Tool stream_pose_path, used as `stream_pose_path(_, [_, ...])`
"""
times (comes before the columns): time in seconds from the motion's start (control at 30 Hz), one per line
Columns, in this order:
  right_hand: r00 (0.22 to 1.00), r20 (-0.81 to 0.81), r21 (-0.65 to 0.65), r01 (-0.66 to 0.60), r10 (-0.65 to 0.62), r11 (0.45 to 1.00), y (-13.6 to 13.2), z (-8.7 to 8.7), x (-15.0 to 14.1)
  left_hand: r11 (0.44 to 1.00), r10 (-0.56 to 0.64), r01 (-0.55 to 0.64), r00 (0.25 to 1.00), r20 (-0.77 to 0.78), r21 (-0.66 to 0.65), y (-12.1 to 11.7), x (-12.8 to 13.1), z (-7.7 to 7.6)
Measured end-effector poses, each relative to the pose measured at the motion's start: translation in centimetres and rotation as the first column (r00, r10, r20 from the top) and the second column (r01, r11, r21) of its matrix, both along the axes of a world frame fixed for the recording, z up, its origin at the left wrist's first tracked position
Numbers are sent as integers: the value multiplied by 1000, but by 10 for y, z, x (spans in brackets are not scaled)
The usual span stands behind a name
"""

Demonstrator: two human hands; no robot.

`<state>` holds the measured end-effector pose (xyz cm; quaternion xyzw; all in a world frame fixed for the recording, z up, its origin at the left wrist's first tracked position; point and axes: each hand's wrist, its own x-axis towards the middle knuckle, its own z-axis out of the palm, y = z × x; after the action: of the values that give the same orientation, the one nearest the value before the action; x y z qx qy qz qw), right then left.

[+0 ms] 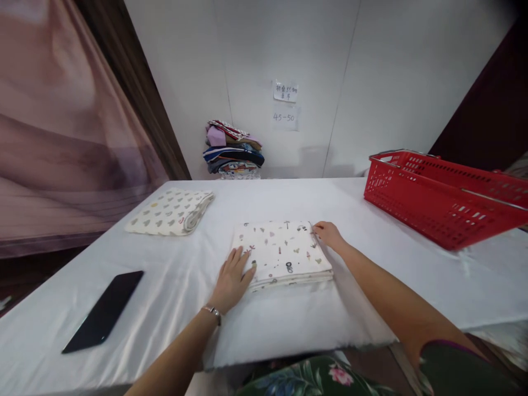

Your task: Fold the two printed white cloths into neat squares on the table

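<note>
A white folded cloth with small scattered prints lies flat in front of me, its layers stacked along the near edge. My left hand, with a bracelet at the wrist, rests on the cloth's left side with fingers stretched out. At the far right corner, my right hand has its fingers bent and pinched on the cloth's edge; the thumb is partly hidden. Another folded cloth, cream with grey tree-like shapes, sits apart at the far left of the table.
On the white-covered table, a black phone-like slab lies at the left and a red plastic basket stands at the right. Behind the far edge rises a pile of folded fabrics by the wall. Pink drapery hangs at left.
</note>
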<state>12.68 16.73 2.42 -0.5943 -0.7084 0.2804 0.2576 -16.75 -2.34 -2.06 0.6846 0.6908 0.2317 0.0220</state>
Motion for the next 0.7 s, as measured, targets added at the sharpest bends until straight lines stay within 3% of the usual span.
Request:
stream_pose_path(0.13, [999, -28, -133, 12, -16, 991, 9, -1, -12, 1000, 0, 0, 1000, 6, -3, -3, 0, 0])
stream_pose_path(0.37, [984, -165, -330, 12, -70, 944, 8, 9, -9, 999, -3, 3, 1000, 0, 43, -2, 0, 0])
stream_pose_path(0.7, [973, -208, -389, 13, -102, 921, 20, 7, -18, 998, 5, -7, 1000, 20, 70, -2, 0, -1])
